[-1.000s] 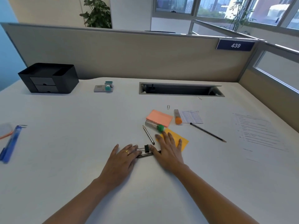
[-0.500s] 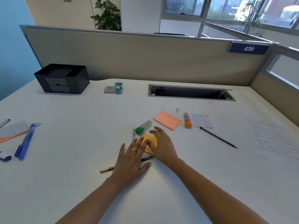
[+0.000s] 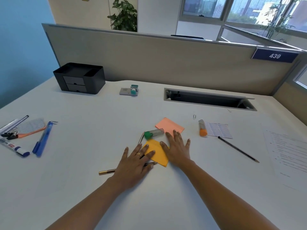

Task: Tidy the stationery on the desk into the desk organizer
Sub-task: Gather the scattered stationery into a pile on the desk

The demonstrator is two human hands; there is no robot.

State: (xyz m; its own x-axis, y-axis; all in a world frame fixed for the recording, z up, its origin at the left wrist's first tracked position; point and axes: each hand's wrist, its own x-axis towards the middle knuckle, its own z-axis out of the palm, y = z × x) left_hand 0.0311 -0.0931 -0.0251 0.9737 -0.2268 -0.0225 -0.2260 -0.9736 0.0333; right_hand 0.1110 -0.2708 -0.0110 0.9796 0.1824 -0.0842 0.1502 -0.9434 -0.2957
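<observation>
yellow sticky pad (image 3: 159, 156) lies under flat fingers (image 3: 145, 148).

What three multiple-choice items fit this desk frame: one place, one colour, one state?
1. Where does the desk organizer stand?
A) far left, near the partition
B) on the printed sheet
C) inside the cable slot

2. What colour is the cap of the tube just beyond the yellow pad?
A) blue
B) green
C) red

3. How do the left hand and right hand lie?
A) both curled into fists
B) each pinching a pencil
C) flat, fingers straight

Key: 1 A, it sits far left, close to the partition. 2 B, the cap at its left end is green. 3 C, both are spread flat and grip nothing.
</observation>
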